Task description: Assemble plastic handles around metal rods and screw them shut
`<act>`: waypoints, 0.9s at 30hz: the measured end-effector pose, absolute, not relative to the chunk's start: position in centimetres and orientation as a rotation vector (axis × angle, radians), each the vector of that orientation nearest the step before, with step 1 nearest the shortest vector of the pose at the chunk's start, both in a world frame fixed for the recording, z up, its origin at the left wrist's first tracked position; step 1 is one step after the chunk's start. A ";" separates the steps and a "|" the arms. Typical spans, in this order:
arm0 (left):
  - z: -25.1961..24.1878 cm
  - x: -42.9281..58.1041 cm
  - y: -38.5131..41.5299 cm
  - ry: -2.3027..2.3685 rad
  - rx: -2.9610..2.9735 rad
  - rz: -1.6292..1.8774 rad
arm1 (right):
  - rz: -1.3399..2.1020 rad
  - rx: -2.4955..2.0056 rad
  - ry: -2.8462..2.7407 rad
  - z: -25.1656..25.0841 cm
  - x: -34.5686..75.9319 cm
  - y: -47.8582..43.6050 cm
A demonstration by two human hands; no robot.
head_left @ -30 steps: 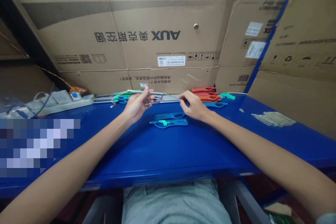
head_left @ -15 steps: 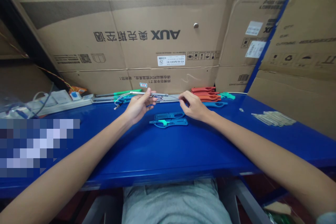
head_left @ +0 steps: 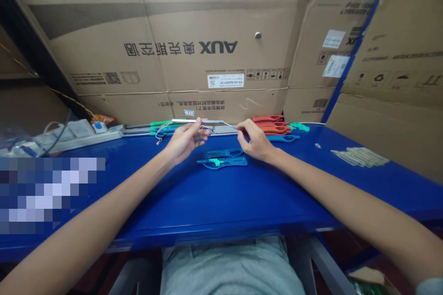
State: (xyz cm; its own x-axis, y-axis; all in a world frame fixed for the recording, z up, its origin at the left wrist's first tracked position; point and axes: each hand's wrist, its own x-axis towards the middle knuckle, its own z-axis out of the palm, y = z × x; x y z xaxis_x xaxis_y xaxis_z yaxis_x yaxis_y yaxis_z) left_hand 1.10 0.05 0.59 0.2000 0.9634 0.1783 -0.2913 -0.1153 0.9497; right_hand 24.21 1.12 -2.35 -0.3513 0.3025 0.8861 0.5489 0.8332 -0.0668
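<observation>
My left hand [head_left: 187,140] pinches a thin silvery metal tube [head_left: 180,121] between thumb and fingers, above the back of the blue table. Thin white wires [head_left: 161,134] dangle from the tube's left end. My right hand [head_left: 255,142] is closed, its fingertips gripping a thin metal rod [head_left: 230,125] that slants up to the tube's right end. Whether the rod enters the tube is too small to tell. Below and between the hands lie two blue plastic handle shells [head_left: 232,162], the nearer one carrying a green trigger piece [head_left: 216,162].
Along the back lie several silvery tubes [head_left: 221,130], red handles [head_left: 273,127], a blue handle [head_left: 284,138] and green pieces [head_left: 299,126]. Clear narrow tubes [head_left: 362,156] rest at the right. A power strip [head_left: 90,138] stands at the left. Cardboard [head_left: 180,18] walls the back.
The tube's right end has risen slightly, and more of the thin rod shows between it and my right hand. The dangling wires have swung a little to the right.
</observation>
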 end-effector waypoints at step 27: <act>-0.5 1.5 0.0 0.912 1.530 1.149 | 0.141 -0.946 -1.633 -1.7 25.1 2.4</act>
